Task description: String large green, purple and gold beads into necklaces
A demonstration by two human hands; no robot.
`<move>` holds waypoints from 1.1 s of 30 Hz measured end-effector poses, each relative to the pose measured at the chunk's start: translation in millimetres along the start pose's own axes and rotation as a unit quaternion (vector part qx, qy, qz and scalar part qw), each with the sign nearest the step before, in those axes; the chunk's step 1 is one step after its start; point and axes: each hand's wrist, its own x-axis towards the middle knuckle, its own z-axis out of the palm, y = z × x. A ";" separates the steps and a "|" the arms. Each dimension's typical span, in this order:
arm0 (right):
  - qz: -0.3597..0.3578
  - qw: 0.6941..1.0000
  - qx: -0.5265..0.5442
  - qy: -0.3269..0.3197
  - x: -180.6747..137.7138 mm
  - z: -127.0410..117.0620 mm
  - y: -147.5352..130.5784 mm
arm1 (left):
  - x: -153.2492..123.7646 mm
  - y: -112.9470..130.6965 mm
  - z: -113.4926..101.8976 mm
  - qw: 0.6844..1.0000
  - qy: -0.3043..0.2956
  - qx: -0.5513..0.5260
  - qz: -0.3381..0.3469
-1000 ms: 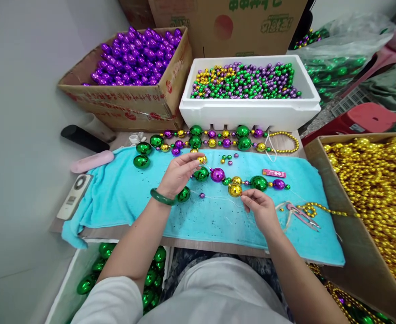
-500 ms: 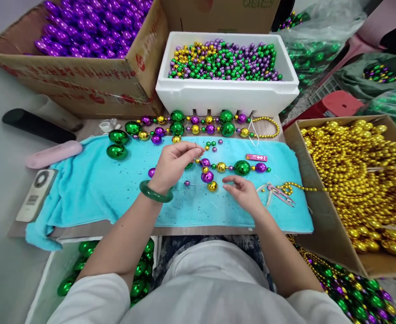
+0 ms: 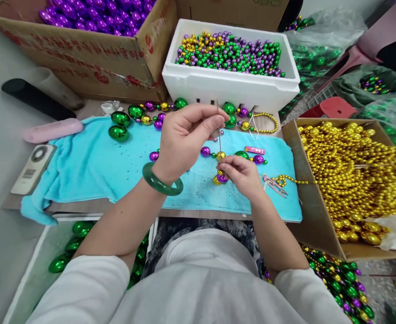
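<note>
My left hand, with a green bangle at the wrist, is raised over the towel and pinches a long thin needle that points down. Below it, my right hand is closed at the needle's lower end on a strand of beads. A purple bead and a gold bead hang at those fingertips. Behind the hands lies a beaded strand with a purple bead and a green bead. My left hand hides part of it.
A blue towel covers the table. Pink snips and a small pink packet lie on the right. At the back stand a white foam box of small beads and a carton of purple ones. A carton of gold strands is at right.
My left hand has risen and moved right with the needle. My right hand, open before, has moved up and left and closed on the bead strand. The view has shifted slightly.
</note>
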 end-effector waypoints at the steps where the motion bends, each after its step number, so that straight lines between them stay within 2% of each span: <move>1: 0.001 1.000 0.004 -0.011 -1.1 -1.1 -1.1 | 0.2 -1.6 -1.4 1.000 0.004 -0.008 0.004; 3: -0.004 1.000 0.022 -0.010 -2.9 -2.5 -4.0 | -0.8 -10.9 -4.3 0.999 -0.016 -0.032 0.010; 6: -0.018 0.997 0.076 0.027 -4.8 -1.6 -9.0 | -11.0 -37.9 -5.1 0.991 -0.125 -0.037 0.009; 9: -0.034 0.988 0.144 0.040 -7.2 0.8 -14.3 | -34.0 -72.4 -0.8 0.963 -0.256 0.082 0.009; 11: -0.046 0.983 0.174 0.044 -9.5 0.6 -19.1 | -51.8 -94.6 2.3 0.935 -0.291 0.204 0.025; 15: -0.094 0.972 0.192 0.094 -14.8 -10.1 -33.4 | -76.1 -128.0 -1.1 0.875 -0.247 0.411 0.059; 22: -0.152 0.939 0.227 0.208 -23.5 -54.6 -50.6 | -79.3 -150.1 -39.1 0.830 -0.164 0.528 0.075; 27: -0.099 0.926 0.239 0.274 -26.1 -81.2 -31.6 | -74.0 -156.5 -77.1 0.803 -0.115 0.572 0.124; 30: -0.041 0.920 0.229 0.314 -26.2 -88.3 -7.8 | -69.2 -160.1 -104.3 0.778 -0.121 0.597 0.152; 33: 0.017 0.911 0.229 0.342 -29.1 -92.5 16.0 | -61.7 -162.7 -134.0 0.740 -0.136 0.631 0.189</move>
